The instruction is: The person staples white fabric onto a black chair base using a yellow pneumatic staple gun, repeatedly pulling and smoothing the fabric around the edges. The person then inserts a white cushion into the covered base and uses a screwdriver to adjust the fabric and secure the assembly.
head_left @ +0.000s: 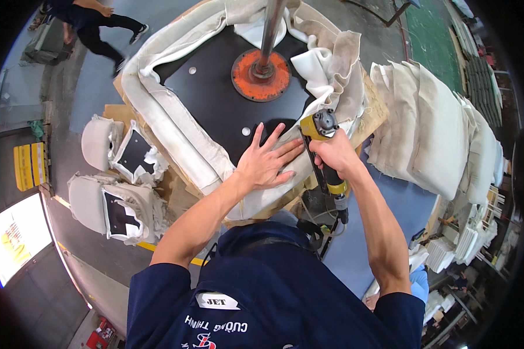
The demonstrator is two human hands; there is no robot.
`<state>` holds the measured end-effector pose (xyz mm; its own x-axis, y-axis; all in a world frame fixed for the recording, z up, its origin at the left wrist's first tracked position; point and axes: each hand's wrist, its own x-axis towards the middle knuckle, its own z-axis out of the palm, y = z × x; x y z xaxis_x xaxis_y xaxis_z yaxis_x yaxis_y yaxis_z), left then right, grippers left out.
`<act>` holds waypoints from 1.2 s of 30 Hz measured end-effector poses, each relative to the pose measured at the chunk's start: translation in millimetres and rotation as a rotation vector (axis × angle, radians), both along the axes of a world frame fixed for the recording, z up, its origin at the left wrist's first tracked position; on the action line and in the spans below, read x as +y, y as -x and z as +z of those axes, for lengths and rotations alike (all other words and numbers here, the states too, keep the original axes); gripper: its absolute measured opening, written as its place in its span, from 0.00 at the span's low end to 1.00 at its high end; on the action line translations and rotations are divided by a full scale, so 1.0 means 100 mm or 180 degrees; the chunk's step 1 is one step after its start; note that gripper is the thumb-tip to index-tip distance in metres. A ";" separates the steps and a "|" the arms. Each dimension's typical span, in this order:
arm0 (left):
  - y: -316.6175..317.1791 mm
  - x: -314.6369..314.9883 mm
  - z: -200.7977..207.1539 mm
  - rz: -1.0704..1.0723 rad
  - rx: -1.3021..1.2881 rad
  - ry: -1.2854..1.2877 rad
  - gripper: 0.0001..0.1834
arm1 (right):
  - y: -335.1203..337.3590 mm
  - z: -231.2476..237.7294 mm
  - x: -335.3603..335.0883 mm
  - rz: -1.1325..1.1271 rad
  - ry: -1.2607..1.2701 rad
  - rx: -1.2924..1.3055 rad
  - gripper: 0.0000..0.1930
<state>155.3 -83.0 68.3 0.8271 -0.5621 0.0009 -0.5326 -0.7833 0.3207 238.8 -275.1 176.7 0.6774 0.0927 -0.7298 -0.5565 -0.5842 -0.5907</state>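
A large upholstered piece sits upside down in front of me, with a black panel (pixel 209 96) framed by folded beige and white fabric (pixel 183 131). My left hand (pixel 262 164) lies flat on the near fabric edge, its fingers spread, the tips reaching toward the panel. Wrapped round a yellow and black pneumatic staple gun (pixel 320 123), my right hand (pixel 339 154) holds it over the fabric at the near right corner. Whether its nose touches the fabric is hidden. An orange round plate (pixel 244 78) on a metal pole (pixel 271 32) rests on the panel.
Several beige cushions (pixel 431 131) lean in a row at the right. Smaller upholstered pieces (pixel 99 142) lie at the left beside a board. A person (pixel 93 26) is at the upper left. An air hose (pixel 335 227) hangs below the staple gun.
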 end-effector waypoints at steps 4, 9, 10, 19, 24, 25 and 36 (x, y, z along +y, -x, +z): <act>0.04 0.02 -0.19 0.0094 -0.0086 0.0457 0.38 | 0.13 0.00 0.09 -0.0172 -0.0134 -0.0190 0.09; 0.00 0.06 -0.16 0.0109 -0.0092 0.0524 0.36 | 0.12 -0.04 0.18 -0.0059 0.0096 -0.0101 0.09; 0.03 0.05 -0.19 0.0115 -0.0082 0.0558 0.36 | 0.19 0.02 0.22 -0.0091 0.0071 -0.0167 0.08; 0.02 0.10 -0.21 0.0109 -0.0096 0.0632 0.35 | 0.31 -0.01 0.30 -0.0061 0.0024 -0.0268 0.09; -0.01 0.08 -0.14 0.0046 0.0040 0.0483 0.34 | 0.25 -0.10 0.32 0.0018 0.0262 -0.0105 0.07; 0.01 0.09 -0.20 0.0080 -0.0046 0.0551 0.34 | 0.26 -0.11 0.32 -0.0033 0.0227 -0.0080 0.06; 0.06 0.16 -0.12 -0.0052 -0.0038 0.0378 0.33 | 0.45 -0.09 0.38 -0.0093 -0.0082 -0.0146 0.10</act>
<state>148.9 -67.5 56.6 0.8174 -0.5708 0.0780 -0.5493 -0.7314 0.4042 194.2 -237.4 167.9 0.7128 0.0907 -0.6955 -0.5451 -0.5523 -0.6307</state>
